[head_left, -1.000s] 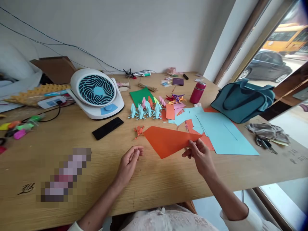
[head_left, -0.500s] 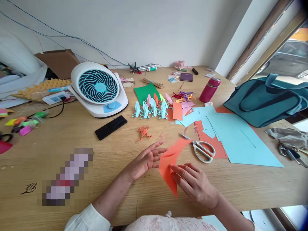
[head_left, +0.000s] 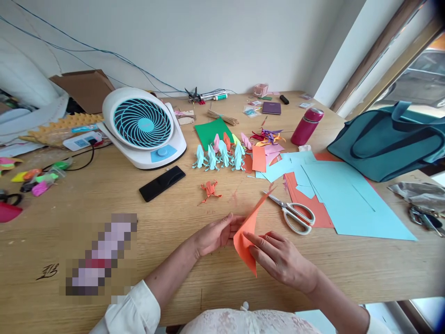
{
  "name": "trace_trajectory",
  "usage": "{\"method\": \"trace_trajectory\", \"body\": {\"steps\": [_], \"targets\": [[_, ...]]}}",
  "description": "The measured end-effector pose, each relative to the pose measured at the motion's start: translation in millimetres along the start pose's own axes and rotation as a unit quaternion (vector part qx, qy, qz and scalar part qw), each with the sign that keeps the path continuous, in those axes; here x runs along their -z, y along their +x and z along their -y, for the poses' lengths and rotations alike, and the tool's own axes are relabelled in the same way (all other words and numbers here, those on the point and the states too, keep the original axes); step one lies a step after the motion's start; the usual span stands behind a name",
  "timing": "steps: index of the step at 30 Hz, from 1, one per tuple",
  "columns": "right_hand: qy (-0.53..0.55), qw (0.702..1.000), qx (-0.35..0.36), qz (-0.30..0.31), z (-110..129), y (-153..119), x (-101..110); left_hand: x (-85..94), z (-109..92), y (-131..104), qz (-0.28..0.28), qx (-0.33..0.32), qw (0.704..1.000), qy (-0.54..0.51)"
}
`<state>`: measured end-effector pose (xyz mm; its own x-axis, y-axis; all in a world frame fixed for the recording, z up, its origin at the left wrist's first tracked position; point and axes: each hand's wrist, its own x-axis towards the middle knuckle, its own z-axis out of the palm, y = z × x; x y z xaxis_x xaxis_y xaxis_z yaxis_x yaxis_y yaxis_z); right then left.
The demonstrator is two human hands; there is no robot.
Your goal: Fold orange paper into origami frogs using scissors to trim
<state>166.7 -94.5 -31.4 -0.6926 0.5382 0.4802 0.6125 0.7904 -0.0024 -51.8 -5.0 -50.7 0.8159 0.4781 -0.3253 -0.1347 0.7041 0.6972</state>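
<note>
A sheet of orange paper (head_left: 247,248), curved and standing on edge, is between my two hands above the table. My right hand (head_left: 283,260) grips it from the right, the index finger stretched along its face; the thumb is hidden. On the other side, my left hand (head_left: 217,236) is open, thumb raised, its fingertips partly hidden behind the paper. An orange folded-paper frog (head_left: 210,190) lies beyond my left hand. Scissors with white handles (head_left: 295,215) lie to the right of the paper, their tips near its upper corner.
Several folded-paper figures (head_left: 224,155) stand farther back, by a green sheet (head_left: 212,132). Light blue sheets (head_left: 358,204) lie at the right, near a teal bag (head_left: 375,144) and a magenta bottle (head_left: 307,127). A black phone (head_left: 162,183) and a white fan (head_left: 142,127) are at the left.
My left hand has moved in against the back of the orange paper, its fingers less spread. The paper has turned more edge-on, and my right index finger has straightened along it.
</note>
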Motion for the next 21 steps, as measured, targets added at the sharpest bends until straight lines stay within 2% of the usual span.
{"method": "trace_trajectory", "body": {"steps": [6, 10, 13, 17, 19, 21], "targets": [[0.025, 0.999, -0.006, -0.027, 0, 3, 4, -8.1, -2, 15, 0.038, 0.006, 0.997, -0.073], [0.063, 0.997, -0.026, -0.023, 4, -6, -1, -9.6, 5, 21, 0.024, 0.000, 0.992, -0.127], [0.091, 0.993, -0.069, -0.028, 9, -13, -4, -9.9, 8, 23, 0.020, -0.028, 0.989, -0.144], [0.130, 0.982, -0.126, -0.047, 11, -17, -9, -8.7, 7, 22, 0.010, -0.088, 0.989, -0.117], [0.159, 0.975, -0.153, -0.038, 9, -19, -13, -7.3, 5, 20, -0.014, -0.111, 0.988, -0.106], [0.210, 0.953, -0.216, -0.036, 4, -22, -16, -5.3, 3, 17, -0.053, -0.131, 0.984, -0.104]]}}
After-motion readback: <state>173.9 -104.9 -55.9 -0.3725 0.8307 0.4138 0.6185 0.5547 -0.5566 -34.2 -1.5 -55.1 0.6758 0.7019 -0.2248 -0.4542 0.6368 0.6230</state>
